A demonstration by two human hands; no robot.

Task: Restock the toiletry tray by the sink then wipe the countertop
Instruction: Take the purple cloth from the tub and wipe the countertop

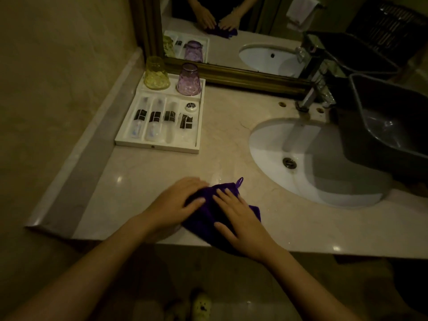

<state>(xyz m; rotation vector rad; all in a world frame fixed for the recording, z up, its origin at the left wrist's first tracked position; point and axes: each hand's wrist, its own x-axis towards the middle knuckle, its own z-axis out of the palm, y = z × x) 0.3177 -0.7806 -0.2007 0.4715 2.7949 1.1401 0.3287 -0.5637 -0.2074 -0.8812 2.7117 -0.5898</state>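
Observation:
A purple cloth (pixel 208 213) lies on the marble countertop (pixel 139 172) near its front edge. My left hand (pixel 173 202) rests on the cloth's left side with the fingers curled over it. My right hand (pixel 238 218) presses flat on the cloth's right part. The white toiletry tray (pixel 122 140) stands at the back left. It holds three wrapped tubes (pixel 155 121), a small packet (pixel 186 122) and a round white box (pixel 191 106). A yellow glass (pixel 156 74) and a purple glass (pixel 188 79) stand upside down at its far end.
The white oval sink (pixel 273 144) lies to the right, with a chrome tap (pixel 305 100) behind it. A dark plastic basin (pixel 382 130) sits over the sink's right side. A gold-framed mirror (pixel 231 75) runs along the back wall. The side wall rises at left.

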